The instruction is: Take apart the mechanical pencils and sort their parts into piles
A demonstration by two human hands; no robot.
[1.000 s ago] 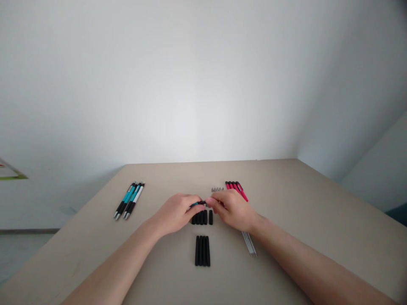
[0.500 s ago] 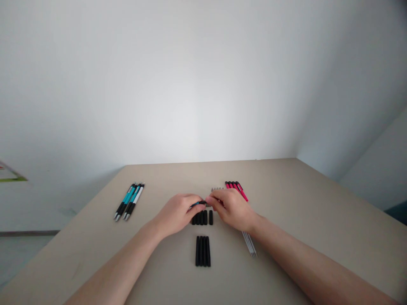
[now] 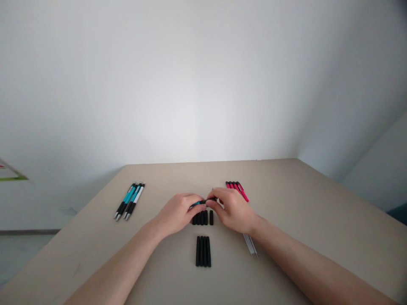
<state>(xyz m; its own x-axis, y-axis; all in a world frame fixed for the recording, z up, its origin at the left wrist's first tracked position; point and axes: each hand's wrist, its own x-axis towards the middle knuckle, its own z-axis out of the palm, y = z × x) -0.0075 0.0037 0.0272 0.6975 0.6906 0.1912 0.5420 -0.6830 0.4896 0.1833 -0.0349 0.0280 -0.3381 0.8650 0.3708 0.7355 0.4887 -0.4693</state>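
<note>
Above the middle of the table, my left hand (image 3: 180, 212) pinches the blue body of a pen (image 3: 197, 203). Opposite it, my right hand (image 3: 233, 210) is closed on the pen's black end, with thumb and forefinger pressed together. The fingers cover much of the pen. Just below my hands lies a row of short black tubes (image 3: 202, 217), partly behind my left fingers. Nearer to me is a row of longer black grips (image 3: 203, 251). Thin silvery pen refills (image 3: 250, 245) stick out from under my right wrist.
Several finished-looking pens (image 3: 129, 201), blue or white with black grips, lie on the left of the table (image 3: 95, 254). Pink pen barrels with black tops (image 3: 238, 190) lie beyond my right hand. A pale wall (image 3: 197, 84) rises behind the table.
My right fingers have shifted slightly on the pen, and more of its black end now shows between the hands. The left hand has stayed nearly still.
</note>
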